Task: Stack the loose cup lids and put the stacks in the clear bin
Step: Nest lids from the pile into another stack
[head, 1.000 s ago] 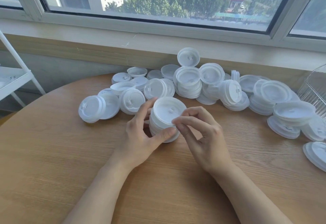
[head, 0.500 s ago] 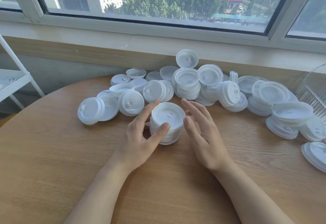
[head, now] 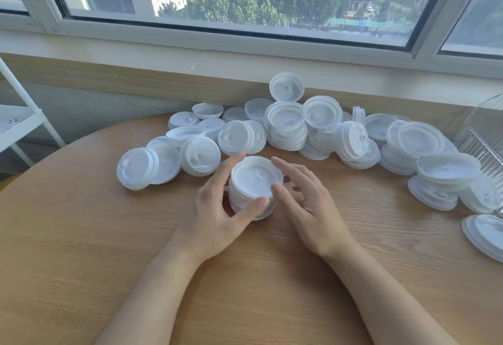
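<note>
Now that my right hand (head: 310,203) has let go, fingers spread, left hand (head: 217,208) grips lid stack (head: 255,187) at frame centre; ready for bin.

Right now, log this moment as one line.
left hand holds lid stack | right hand open beside it | clear bin far right

Lid stack (head: 255,187) at frame centre: translucent white, same as the loose lids (head: 321,127) heaped behind it. Table (head: 81,263): light tan wood with fine horizontal grain; clear bin (head: 481,132) at right edge colourless, vertically ribbed. Shelf unit (head: 16,124) at left edge white; window frame (head: 190,29) pale grey-white
</note>
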Demonstrator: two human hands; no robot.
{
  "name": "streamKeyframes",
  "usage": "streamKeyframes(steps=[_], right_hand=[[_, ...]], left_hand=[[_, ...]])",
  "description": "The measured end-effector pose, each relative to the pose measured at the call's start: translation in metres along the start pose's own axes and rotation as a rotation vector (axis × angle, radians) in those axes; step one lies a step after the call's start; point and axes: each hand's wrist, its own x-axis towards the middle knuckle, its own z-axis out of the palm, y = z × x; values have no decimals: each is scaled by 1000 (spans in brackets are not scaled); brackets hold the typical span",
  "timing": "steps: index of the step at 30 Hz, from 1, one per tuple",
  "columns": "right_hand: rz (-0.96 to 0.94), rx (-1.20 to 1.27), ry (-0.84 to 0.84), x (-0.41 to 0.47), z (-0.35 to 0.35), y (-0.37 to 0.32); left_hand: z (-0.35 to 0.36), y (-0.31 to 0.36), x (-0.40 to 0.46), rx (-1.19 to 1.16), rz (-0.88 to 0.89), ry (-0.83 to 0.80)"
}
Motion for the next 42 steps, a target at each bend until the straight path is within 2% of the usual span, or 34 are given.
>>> streamKeyframes(steps=[4,10,13,22,36,42], right_hand=[[-25,-11,23,0,1,-2],[-6,-239,271,26,-5,11],[16,-332,340,54,-22,11],[135,-515,228,102,-32,16],[-36,-483,252,51,-29,18],[-64,-277,429,8,-20,2]], left_hand=[[1,-3,1,-5,-9,34],[2,-8,3,-35,-50,101],[1,-7,3,-38,-57,96],[1,-10,4,-62,-67,98],[0,-11,4,-80,-75,97],[0,-10,3,-90,-78,95]])
